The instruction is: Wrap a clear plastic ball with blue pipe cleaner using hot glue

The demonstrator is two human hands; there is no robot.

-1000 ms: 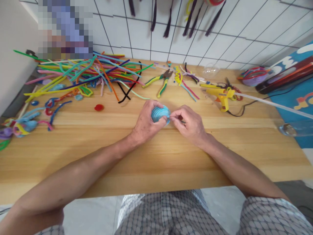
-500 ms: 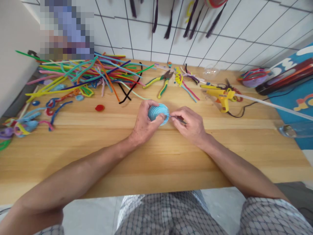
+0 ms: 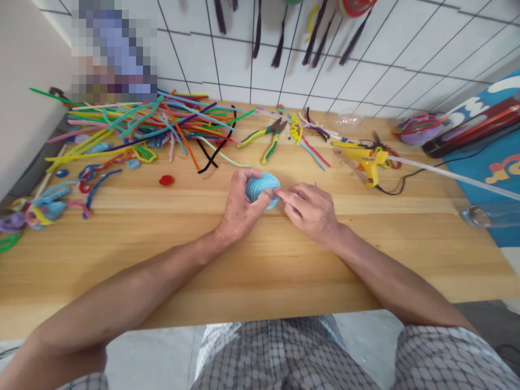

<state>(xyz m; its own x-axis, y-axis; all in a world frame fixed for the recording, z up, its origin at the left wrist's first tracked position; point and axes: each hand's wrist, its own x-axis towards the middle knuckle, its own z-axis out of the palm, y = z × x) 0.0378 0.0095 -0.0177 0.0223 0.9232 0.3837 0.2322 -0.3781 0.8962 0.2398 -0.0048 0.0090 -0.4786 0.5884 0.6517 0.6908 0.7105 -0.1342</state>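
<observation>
A light blue ball [image 3: 260, 187], ringed with ridges like coiled pipe cleaner, is gripped in my left hand [image 3: 239, 203]. The fingers wrap its far side and the thumb presses its near face. At the ball's right edge, my right hand [image 3: 311, 208] is closed, its index fingertip touching the surface near the left thumb. A small dark tip shows behind the right knuckles, apparently the end of a thin dark tool mostly hidden by the fingers. Both hands are just above the wooden table [image 3: 260, 271].
Many coloured pipe cleaners [image 3: 162, 124] are heaped at back left. Pliers [image 3: 270, 138] with yellow-green handles lie beyond the ball, beside a yellow coil [image 3: 296, 130]. A yellow glue gun [image 3: 368, 162] with a cord lies right. A red piece [image 3: 166, 181] sits left; tassels [image 3: 280, 49] hang behind.
My right hand has shifted slightly left, its index finger extending onto the ball. The thin dark tool seen between its fingers before is now mostly hidden. The left hand stays in place.
</observation>
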